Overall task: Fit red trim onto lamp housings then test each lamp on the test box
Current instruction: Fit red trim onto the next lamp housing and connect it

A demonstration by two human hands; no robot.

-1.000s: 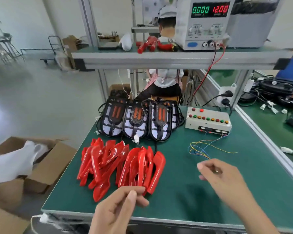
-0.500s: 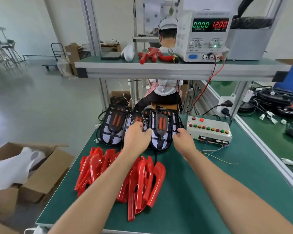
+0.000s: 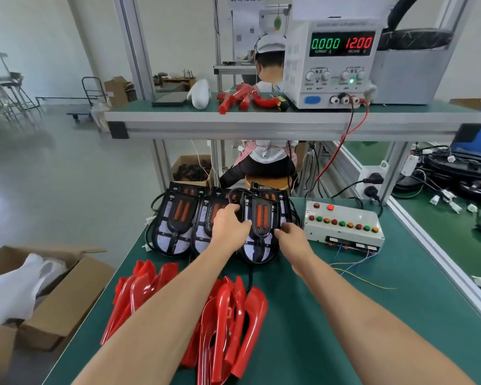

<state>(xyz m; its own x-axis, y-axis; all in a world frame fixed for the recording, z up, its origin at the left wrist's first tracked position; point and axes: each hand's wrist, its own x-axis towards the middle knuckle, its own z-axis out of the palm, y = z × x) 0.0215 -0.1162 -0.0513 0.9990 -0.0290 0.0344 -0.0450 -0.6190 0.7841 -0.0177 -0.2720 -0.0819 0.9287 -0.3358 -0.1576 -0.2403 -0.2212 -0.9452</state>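
Several black lamp housings with orange lenses lean in a row at the back of the green table. My left hand (image 3: 229, 226) grips the left edge of the rightmost, front lamp housing (image 3: 260, 218), and my right hand (image 3: 290, 236) grips its right edge. Another lamp housing (image 3: 175, 220) stands to the left. A heap of glossy red trim pieces (image 3: 228, 320) lies in front, partly under my left forearm. The white test box (image 3: 345, 226) with coloured buttons sits just right of my right hand, loose wires trailing from it.
A power supply (image 3: 336, 59) reading 12.00 stands on the upper shelf (image 3: 261, 118), with red parts beside it. A person sits behind the bench. An open cardboard box (image 3: 53, 295) with white wrapping is at the left. The table's aluminium rail (image 3: 433, 254) runs along the right.
Both hands have travelled from the near edge of the table up to the lamp housings and taken hold of the front right one. The camera view has tilted closer.
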